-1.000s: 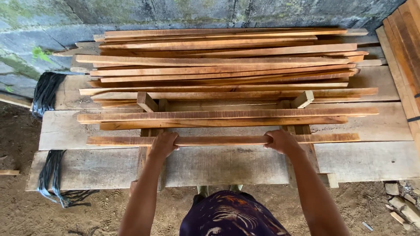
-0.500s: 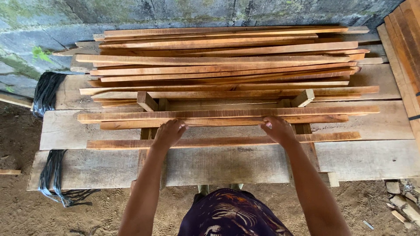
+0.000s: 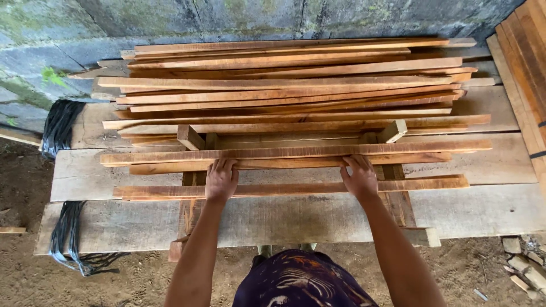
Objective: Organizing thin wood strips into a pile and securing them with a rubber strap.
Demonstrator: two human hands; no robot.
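Three long reddish wooden slats lie side by side across two short cross blocks on a plank bench. My left hand (image 3: 220,179) and my right hand (image 3: 359,176) reach over the nearest slat (image 3: 290,189), and their fingers hook the far edge of the middle slat (image 3: 284,164). The hands are about a shoulder's width apart, palms down. The farthest of the three slats (image 3: 296,152) lies just beyond my fingertips. Behind them is a tall pile of similar slats (image 3: 284,85).
The bench of wide grey planks (image 3: 318,219) stands on a dirt floor against a concrete wall (image 3: 227,17). Black straps (image 3: 60,128) hang at the left end. More boards (image 3: 526,74) lean at the right. Wood scraps (image 3: 526,267) lie on the ground at the lower right.
Both hands have left the nearest slat and moved forward over it onto the middle slat. The slats themselves have not visibly shifted.
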